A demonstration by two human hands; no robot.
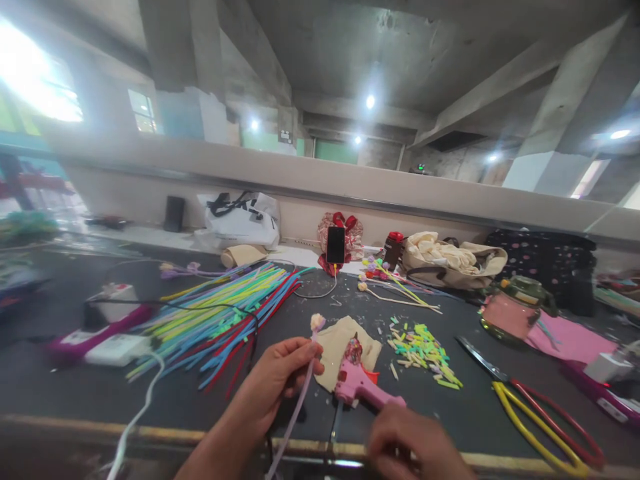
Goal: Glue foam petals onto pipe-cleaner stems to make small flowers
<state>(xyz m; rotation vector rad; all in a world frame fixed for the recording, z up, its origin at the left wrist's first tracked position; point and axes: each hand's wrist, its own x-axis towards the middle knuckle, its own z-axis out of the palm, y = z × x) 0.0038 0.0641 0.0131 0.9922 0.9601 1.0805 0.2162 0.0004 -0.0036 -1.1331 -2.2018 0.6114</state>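
Between the thumb and fingers of my left hand [295,363] is a pale purple pipe cleaner [299,407]. A small cream and lilac flower [317,323] tops it, and its tail runs down past the table edge. A pink hot glue gun [353,380] lies on a beige cloth [333,343], nozzle pointing away, with a glue stick at its rear. My right hand [417,443] is at the end of the gun's handle, fingers curled and blurred. Whether it grips the handle I cannot tell.
Long coloured pipe cleaners [235,307] lie at left, near a power strip [100,333] with cables. Short cut pieces [425,350] are heaped at right, beside large scissors [530,407]. Behind stand a phone [335,245], finished stems [400,293], and a jug [515,310].
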